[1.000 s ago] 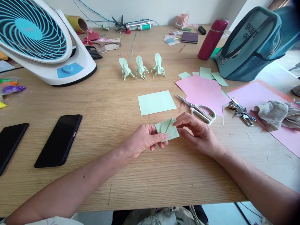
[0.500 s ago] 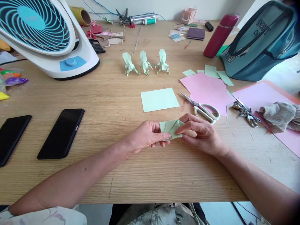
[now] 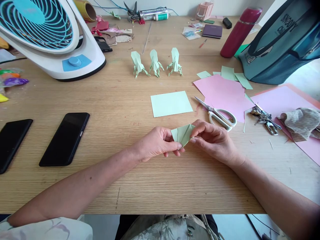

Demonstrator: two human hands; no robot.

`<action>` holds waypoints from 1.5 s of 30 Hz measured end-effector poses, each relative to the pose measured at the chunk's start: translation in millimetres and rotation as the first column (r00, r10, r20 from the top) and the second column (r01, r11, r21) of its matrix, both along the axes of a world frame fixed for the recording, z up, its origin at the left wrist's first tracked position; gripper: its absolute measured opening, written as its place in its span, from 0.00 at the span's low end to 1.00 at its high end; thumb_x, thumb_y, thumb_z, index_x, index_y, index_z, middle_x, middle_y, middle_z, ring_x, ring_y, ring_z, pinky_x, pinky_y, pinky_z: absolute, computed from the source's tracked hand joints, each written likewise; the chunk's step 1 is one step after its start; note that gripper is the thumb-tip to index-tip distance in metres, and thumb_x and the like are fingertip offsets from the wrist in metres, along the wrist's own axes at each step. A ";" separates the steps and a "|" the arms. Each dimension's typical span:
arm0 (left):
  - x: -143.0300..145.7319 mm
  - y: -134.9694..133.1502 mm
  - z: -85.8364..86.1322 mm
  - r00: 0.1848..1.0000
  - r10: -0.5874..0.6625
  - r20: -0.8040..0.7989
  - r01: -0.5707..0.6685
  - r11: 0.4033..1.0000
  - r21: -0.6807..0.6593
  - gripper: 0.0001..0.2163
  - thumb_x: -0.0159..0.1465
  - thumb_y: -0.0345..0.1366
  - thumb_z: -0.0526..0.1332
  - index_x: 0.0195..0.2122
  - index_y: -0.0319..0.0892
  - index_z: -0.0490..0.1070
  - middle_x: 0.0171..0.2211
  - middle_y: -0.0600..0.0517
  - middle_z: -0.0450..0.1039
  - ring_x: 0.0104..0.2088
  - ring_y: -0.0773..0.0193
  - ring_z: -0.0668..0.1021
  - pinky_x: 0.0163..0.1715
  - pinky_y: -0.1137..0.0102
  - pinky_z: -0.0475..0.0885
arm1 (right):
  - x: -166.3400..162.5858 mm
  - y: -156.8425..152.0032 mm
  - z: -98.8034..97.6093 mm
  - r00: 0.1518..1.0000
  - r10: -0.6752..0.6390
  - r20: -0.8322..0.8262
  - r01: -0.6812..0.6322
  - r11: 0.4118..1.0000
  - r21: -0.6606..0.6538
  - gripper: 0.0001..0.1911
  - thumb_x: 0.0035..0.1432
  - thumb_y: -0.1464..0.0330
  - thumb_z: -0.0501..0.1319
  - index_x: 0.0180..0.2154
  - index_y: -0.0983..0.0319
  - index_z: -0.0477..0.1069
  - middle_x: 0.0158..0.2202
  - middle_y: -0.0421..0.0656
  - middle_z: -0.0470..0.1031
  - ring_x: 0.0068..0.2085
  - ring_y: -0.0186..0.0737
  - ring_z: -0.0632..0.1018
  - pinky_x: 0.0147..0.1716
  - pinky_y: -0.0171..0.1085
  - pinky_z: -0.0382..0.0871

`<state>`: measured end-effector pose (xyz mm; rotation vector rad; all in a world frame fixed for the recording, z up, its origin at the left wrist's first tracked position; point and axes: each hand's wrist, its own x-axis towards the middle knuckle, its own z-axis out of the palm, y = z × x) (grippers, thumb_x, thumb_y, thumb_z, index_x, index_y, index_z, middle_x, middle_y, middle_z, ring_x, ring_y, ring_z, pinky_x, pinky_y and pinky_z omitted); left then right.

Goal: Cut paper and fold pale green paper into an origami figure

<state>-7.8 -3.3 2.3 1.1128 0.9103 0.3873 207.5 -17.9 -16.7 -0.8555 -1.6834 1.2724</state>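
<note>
A small folded piece of light green paper [image 3: 182, 134] is held over the near part of the table, creases showing on its upper face. My left hand [image 3: 163, 142] grips its left side, thumb on top and fingers beneath. At the right edge, my right hand [image 3: 212, 138] pinches the paper between thumb and fingers, covering that corner. Beyond the hands lies a flat light green paper rectangle [image 3: 171, 104]. White-handled scissors [image 3: 221, 116] rest to its right, partly on pink paper [image 3: 222, 93]. Three folded green paper figures [image 3: 154, 63] stand farther back.
Two black phones [image 3: 65, 139] lie at the left, below a white fan [image 3: 82, 60]. Keys [image 3: 266, 118] and a grey cloth [image 3: 301, 123] are at the right. A red flask [image 3: 240, 33] and a teal bag [image 3: 272, 50] stand at the back right.
My right fingers have shifted from over the paper's face to its right edge, and its lower right corner looks drawn in. The camera view has shifted slightly.
</note>
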 end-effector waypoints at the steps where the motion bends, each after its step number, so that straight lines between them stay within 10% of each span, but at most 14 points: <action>1: 0.8 -0.7 0.1 1.000 0.003 -0.001 -0.003 1.000 0.005 0.02 0.57 0.29 0.64 0.31 0.37 0.75 0.30 0.50 0.79 0.26 0.71 0.78 0.17 0.80 0.64 | -1.3 -0.3 -0.2 0.999 0.001 -0.034 -0.002 0.999 -0.037 0.04 0.60 0.67 0.66 0.35 0.58 0.72 0.35 0.42 0.71 0.36 0.38 0.73 0.37 0.41 0.71; 20: 12.5 -22.8 -2.7 0.946 0.185 -0.266 -0.067 0.915 0.399 0.13 0.55 0.44 0.70 0.31 0.39 0.73 0.26 0.53 0.74 0.26 0.66 0.72 0.24 0.73 0.64 | -22.3 -10.3 -2.5 0.960 -0.280 -0.011 0.273 0.945 -0.182 0.10 0.57 0.64 0.67 0.30 0.58 0.67 0.27 0.38 0.72 0.29 0.34 0.73 0.27 0.35 0.70; 38: 10.3 -17.5 -9.1 0.985 0.163 -0.060 -0.150 0.973 0.175 0.11 0.61 0.42 0.66 0.33 0.37 0.75 0.28 0.49 0.78 0.24 0.68 0.78 0.17 0.78 0.69 | -19.8 -8.1 -0.1 0.965 -0.213 -0.155 0.169 0.952 -0.255 0.22 0.51 0.63 0.72 0.45 0.55 0.66 0.35 0.39 0.74 0.36 0.37 0.76 0.35 0.37 0.75; 45: 10.8 -16.9 -10.1 0.990 0.142 -0.004 -0.140 0.978 0.155 0.09 0.62 0.40 0.65 0.33 0.38 0.76 0.27 0.51 0.78 0.23 0.71 0.77 0.17 0.80 0.68 | -17.2 -8.5 1.4 0.990 -0.065 -0.124 0.018 0.939 -0.344 0.11 0.56 0.62 0.69 0.29 0.60 0.71 0.28 0.39 0.76 0.30 0.36 0.77 0.32 0.38 0.75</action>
